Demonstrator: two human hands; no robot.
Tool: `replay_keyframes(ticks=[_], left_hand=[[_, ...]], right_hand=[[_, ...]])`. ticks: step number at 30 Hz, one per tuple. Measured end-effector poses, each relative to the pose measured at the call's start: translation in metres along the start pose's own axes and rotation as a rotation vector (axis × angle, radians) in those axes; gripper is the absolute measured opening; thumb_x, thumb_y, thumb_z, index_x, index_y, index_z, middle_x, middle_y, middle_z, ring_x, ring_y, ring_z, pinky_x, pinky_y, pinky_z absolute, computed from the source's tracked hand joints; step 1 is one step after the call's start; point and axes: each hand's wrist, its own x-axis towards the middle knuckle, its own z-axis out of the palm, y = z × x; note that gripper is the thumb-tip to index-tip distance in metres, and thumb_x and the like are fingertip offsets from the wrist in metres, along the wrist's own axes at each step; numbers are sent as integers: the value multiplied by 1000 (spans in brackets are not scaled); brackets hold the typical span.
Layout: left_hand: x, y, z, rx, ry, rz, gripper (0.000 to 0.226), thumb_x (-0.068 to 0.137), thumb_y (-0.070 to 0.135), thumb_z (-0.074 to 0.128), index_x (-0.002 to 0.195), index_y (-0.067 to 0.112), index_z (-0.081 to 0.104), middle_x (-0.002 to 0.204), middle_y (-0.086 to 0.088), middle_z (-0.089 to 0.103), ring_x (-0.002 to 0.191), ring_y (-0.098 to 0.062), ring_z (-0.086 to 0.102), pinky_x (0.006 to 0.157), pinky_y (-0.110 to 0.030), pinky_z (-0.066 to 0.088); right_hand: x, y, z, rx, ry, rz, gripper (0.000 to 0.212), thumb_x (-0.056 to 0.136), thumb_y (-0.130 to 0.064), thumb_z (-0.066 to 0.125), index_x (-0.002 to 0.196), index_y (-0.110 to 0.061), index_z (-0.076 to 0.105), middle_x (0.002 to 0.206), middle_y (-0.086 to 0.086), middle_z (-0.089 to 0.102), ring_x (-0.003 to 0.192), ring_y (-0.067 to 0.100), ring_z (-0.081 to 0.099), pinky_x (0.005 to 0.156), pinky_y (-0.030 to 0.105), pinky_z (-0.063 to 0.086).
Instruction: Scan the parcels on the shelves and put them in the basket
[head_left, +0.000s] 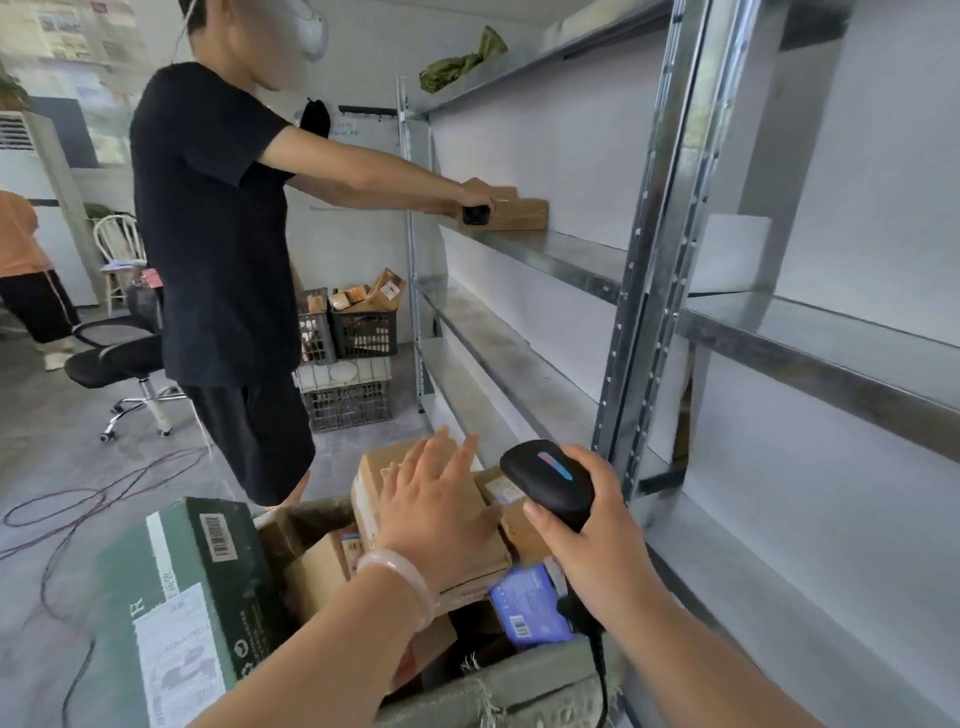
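Reaching over the basket (519, 691) at the bottom centre, the left hand (436, 512) is hanging palm down on the top cardboard parcel (371, 483), its fingers straight and spread; whether the palm is pressing or only just touching, I cannot tell. A pale bracelet (400, 571) is sitting on that wrist. The right hand (587, 540), just right of it, is gripping a black scanner (550, 480), fingers curled round its handle, a pink and blue stripe showing on its head.

The basket is holding several brown cardboard parcels, overlapping too much to count, and one blue packet (524, 603) wearing a white barcode sticker. One parcel beside the scanner is carrying a white label, too blurred to read. Leaning at the basket's left is one green box (171, 571) bearing a barcode on a black strip, a large "R", and a white shipping label in print too small to read.

At mid frame, two brown parcels (522, 213) are lying together on the metal shelves (550, 254). A person in black (218, 234) is standing at upper left, holding a second scanner (476, 214) against them. Behind, four crates (363, 332) are standing stacked, parcels poking out of the top ones. One office chair (119, 358) and loose cables (78, 504) are occupying the floor at left.
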Motion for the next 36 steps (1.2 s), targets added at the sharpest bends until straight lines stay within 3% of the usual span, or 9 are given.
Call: replay_keyframes(ticks=[4, 9, 13, 16, 19, 22, 26, 29, 36], left_hand=[[-3, 15, -6, -19, -10, 176, 84, 89, 65, 46, 150, 50, -11, 165, 10, -4, 152, -19, -6, 121, -44, -4], [-22, 48, -11, -100, -38, 395, 85, 88, 68, 44, 148, 50, -13, 165, 10, -1, 152, -18, -3, 121, -43, -1], [-56, 102, -11, -165, -67, 576, 87, 87, 69, 45, 151, 46, -8, 165, 8, 2, 152, -20, 2, 122, -48, 7], [-87, 155, -17, -242, -116, 720, 85, 89, 68, 45, 152, 46, -9, 166, 7, -2, 152, -19, -2, 121, -47, 4], [-121, 212, -30, -296, -120, 871, 85, 91, 67, 45, 153, 44, -6, 166, 4, -1, 152, -20, -1, 121, -48, 6], [-160, 262, -49, -345, -119, 983, 84, 91, 66, 47, 154, 42, -2, 166, 2, 3, 152, -23, 3, 121, -49, 9], [-209, 319, -77, -419, -115, 1110, 83, 90, 67, 47, 155, 41, 3, 166, 0, 9, 152, -25, 9, 121, -51, 16], [-247, 356, -98, -468, -113, 1194, 82, 90, 68, 46, 155, 41, 4, 166, 1, 12, 152, -25, 13, 121, -53, 20], [-354, 424, -136, -543, -139, 1310, 84, 90, 69, 45, 155, 40, 2, 166, 1, 11, 152, -23, 10, 120, -53, 20]], right_hand=[[-29, -17, -11, -70, 182, -19, 66, 80, -39, 76, 116, -71, 32, 117, -34, 52, 104, -17, 54, 76, 2, 43], [-89, -32, -30, -108, 422, -2, 72, 80, -25, 80, 112, -72, 35, 117, -31, 56, 101, -14, 57, 78, 2, 44], [-151, -46, -58, -147, 596, 52, 64, 83, -23, 77, 115, -63, 38, 110, -32, 58, 96, -13, 58, 72, 4, 46], [-202, -65, -90, -188, 712, 91, 57, 85, -29, 73, 121, -57, 40, 108, -36, 58, 94, -8, 60, 68, 13, 52], [-247, -90, -127, -281, 857, 80, 57, 85, -24, 73, 123, -52, 42, 110, -42, 54, 99, -12, 57, 71, 4, 46], [-292, -118, -163, -374, 983, 88, 56, 85, -25, 73, 122, -54, 41, 109, -35, 58, 96, -8, 60, 72, 2, 44], [-352, -151, -202, -472, 1103, 97, 58, 85, -27, 73, 118, -59, 39, 108, -33, 60, 95, -10, 59, 71, 2, 43], [-396, -175, -228, -519, 1172, 114, 57, 86, -29, 72, 112, -65, 37, 102, -41, 57, 88, -11, 59, 63, 3, 43], [-509, -212, -283, -593, 1319, 153, 52, 86, -30, 72, 125, -46, 42, 106, -24, 61, 75, -1, 61, 59, 7, 43]])
